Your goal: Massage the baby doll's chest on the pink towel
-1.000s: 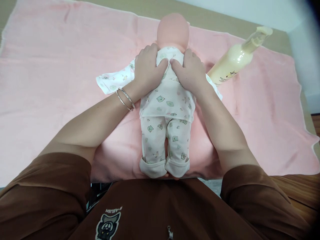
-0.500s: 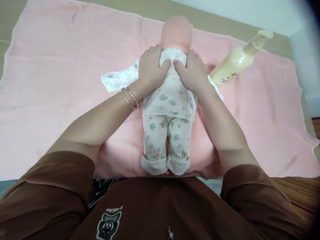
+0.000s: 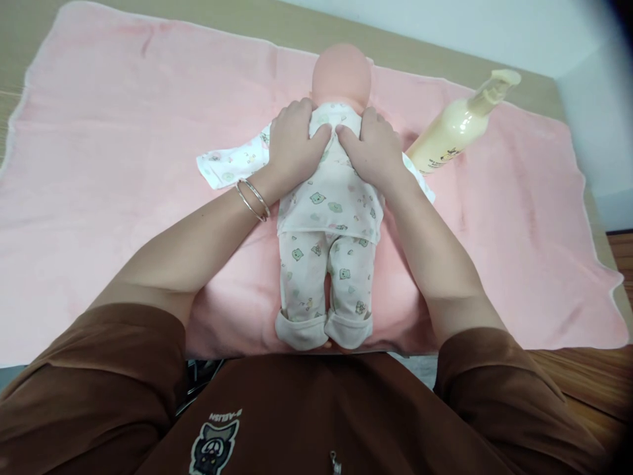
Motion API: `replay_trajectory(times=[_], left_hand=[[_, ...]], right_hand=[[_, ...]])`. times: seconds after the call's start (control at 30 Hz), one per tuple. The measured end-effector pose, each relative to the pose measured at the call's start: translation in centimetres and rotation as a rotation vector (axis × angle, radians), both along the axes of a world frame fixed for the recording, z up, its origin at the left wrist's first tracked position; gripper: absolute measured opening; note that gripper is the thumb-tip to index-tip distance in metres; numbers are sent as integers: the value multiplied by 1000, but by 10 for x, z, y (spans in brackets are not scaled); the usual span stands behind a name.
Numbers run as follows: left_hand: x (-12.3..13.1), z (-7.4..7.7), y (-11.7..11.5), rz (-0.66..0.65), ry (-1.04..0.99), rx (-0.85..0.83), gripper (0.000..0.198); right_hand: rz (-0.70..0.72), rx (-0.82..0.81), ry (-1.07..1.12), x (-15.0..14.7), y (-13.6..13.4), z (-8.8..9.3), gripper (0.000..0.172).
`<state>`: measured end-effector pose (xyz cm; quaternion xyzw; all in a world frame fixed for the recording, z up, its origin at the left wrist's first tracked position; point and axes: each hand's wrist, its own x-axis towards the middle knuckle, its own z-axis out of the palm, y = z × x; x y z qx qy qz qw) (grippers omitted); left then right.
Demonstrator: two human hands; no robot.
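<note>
A baby doll (image 3: 329,218) in printed white pyjamas lies on a pink towel (image 3: 99,165), its bald head (image 3: 341,71) pointing away from me. My left hand (image 3: 293,145), with two bangles on the wrist, lies flat on the doll's upper back at the left shoulder. My right hand (image 3: 374,149) rests the same way on the right shoulder. The fingers of both hands curve over the shoulders and the thumbs nearly meet in the middle. One doll sleeve (image 3: 225,166) sticks out to the left.
A cream pump bottle (image 3: 459,125) lies on the towel right of the doll, its nozzle pointing to the far right. The towel covers a wooden table (image 3: 588,376) whose near edge is by my body. A pale wall stands behind.
Both hands stay on the doll's shoulders. The view has shifted slightly; nothing was let go or picked up.
</note>
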<state>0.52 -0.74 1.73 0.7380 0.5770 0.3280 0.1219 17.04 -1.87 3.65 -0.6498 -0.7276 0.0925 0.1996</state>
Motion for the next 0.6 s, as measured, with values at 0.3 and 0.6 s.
replay_trajectory(times=[0.3, 0.6], left_hand=[[-1, 4, -3, -18, 36, -36, 19], [-3, 1, -2, -56, -51, -32, 16]], right_hand=[[-9, -20, -3, -1, -1, 2, 46], [-3, -38, 3, -1, -3, 3, 43]])
